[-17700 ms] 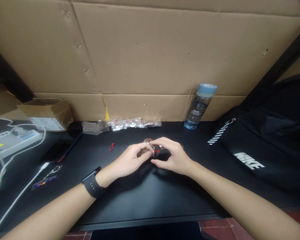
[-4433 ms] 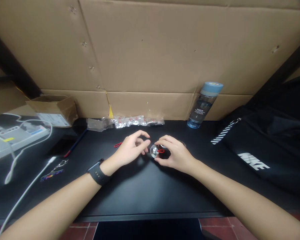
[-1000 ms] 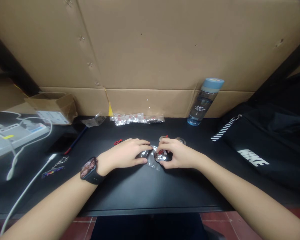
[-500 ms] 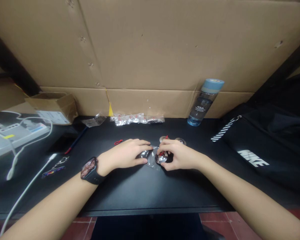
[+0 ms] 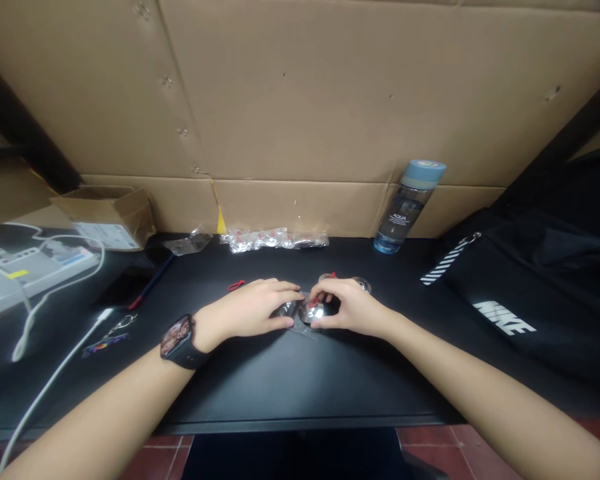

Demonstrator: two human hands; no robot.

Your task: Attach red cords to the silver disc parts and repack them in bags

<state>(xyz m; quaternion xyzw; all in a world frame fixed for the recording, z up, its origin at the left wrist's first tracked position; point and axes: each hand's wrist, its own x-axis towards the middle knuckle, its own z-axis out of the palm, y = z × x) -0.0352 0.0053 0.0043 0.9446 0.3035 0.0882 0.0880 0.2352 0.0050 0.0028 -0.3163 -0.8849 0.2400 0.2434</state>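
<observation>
My left hand (image 5: 257,307), with a smartwatch (image 5: 181,340) on its wrist, grips a clear plastic bag (image 5: 300,328) on the black tabletop. Something dark and shiny shows between its thumb and fingers, mostly hidden. My right hand (image 5: 347,307) is closed on a small shiny metal cymbal (image 5: 313,312) with a red cord. The cymbal lies against the bag, near the left fingertips. Behind the right hand, partly covered by it, lie two more cymbals, a left one (image 5: 324,277) with a bit of red cord and a right one (image 5: 364,284). A red cord loop (image 5: 236,285) lies beyond my left hand.
Several clear packets (image 5: 275,239) line the cardboard wall. A water bottle (image 5: 405,207) leans at the back right, beside a black bag (image 5: 505,293). On the left are a box (image 5: 110,213), a power strip (image 5: 40,267), a white cable (image 5: 55,373) and a keychain (image 5: 107,343).
My right hand has shifted slightly left with the cymbal, bringing it over the bag and nearer my left fingers. My left hand stays almost still.
</observation>
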